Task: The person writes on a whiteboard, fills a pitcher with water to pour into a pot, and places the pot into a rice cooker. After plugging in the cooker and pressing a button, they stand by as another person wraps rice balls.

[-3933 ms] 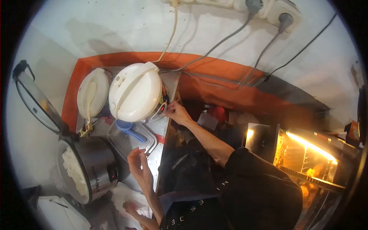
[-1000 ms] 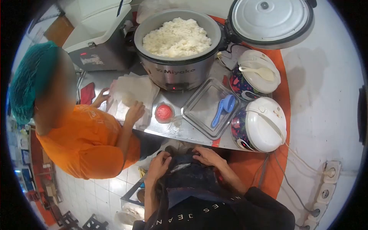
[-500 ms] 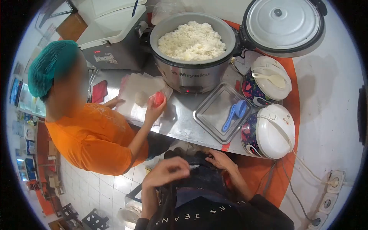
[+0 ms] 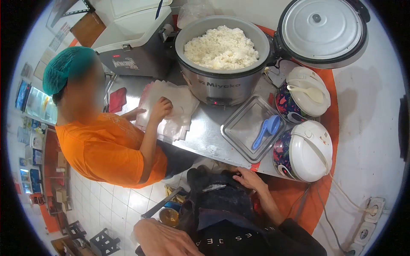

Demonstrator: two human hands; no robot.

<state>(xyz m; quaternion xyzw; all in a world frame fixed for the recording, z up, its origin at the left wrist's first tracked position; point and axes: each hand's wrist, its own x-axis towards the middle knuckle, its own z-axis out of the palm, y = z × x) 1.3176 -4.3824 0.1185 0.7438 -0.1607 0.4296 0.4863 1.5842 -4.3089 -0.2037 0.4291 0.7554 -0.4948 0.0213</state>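
Observation:
My left hand [image 4: 164,239] is low at the bottom edge, back up, over the dark apron; its fingertips are cut off or hidden. My right hand [image 4: 251,179] rests by the apron [image 4: 213,196] below the table edge, fingers loosely apart, holding nothing visible. A silvery strip [image 4: 213,187] lies on the apron between them. On the steel table [image 4: 200,136] a tray [image 4: 239,123] holds a blue scoop [image 4: 267,130]. Behind it stands a big open cooker [image 4: 218,87] full of white rice [image 4: 222,47].
A co-worker [image 4: 102,149] in orange stands at left, hands over stacked wrapping sheets [image 4: 175,102]. Two white-lidded cookers [image 4: 309,149] stand at right. A grey cooler box [image 4: 136,57], a red cloth [image 4: 117,100] and a metal bowl [image 4: 169,216] are at left.
My left hand has moved down and left, away from the apron front. My right hand has hardly moved. The red item has gone from the co-worker's raised hand, which is now over the sheets.

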